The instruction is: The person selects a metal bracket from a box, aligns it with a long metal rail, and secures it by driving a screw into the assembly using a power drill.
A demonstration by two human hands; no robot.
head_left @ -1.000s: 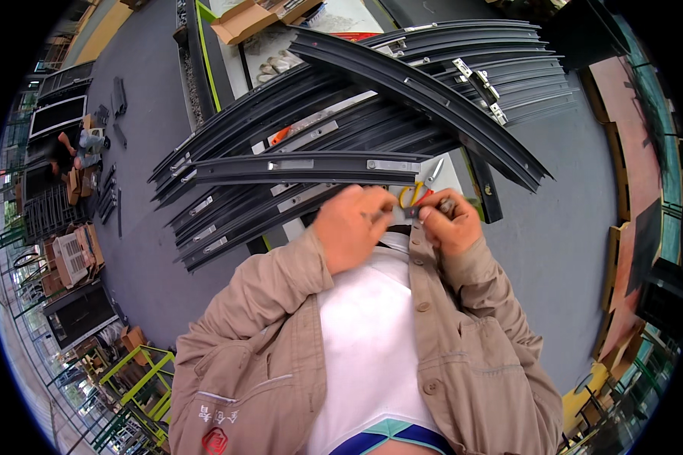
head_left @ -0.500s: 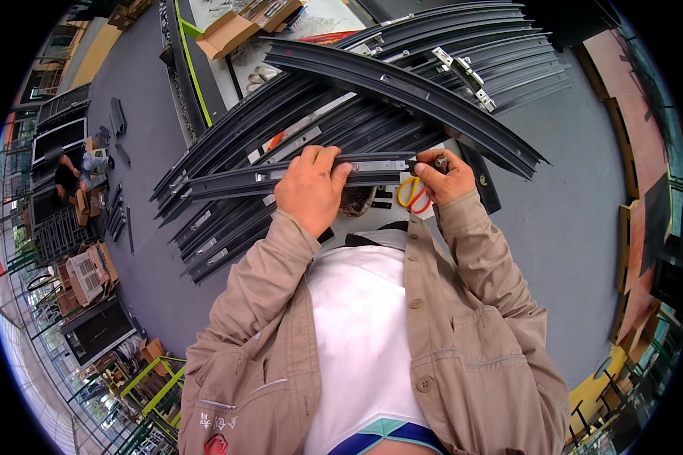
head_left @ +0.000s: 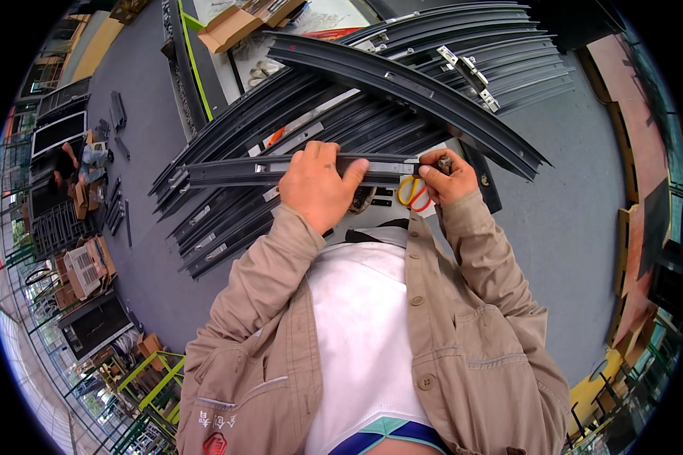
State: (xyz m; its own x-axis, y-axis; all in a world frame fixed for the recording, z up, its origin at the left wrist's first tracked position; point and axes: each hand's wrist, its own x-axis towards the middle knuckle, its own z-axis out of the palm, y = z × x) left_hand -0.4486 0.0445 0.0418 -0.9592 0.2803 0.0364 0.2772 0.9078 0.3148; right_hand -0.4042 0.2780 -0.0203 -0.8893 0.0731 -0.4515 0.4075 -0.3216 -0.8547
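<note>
Many dark rails [head_left: 311, 95] lie stacked beyond and under the held rail [head_left: 239, 171], with a crossing rail [head_left: 432, 108] slanting over them; a knock could set that one sliding, since no clamp shows. Midway along the held rail, the left hand [head_left: 311, 182] curls over it, thumb spread; a loose grip might let it roll. At its right end, the right hand [head_left: 449, 178], mostly closed, pinches a small dark piece [head_left: 420, 169], which skewed pressure could jam. Scissors [head_left: 410, 205] lie just nearside, perhaps easily snagged.
</note>
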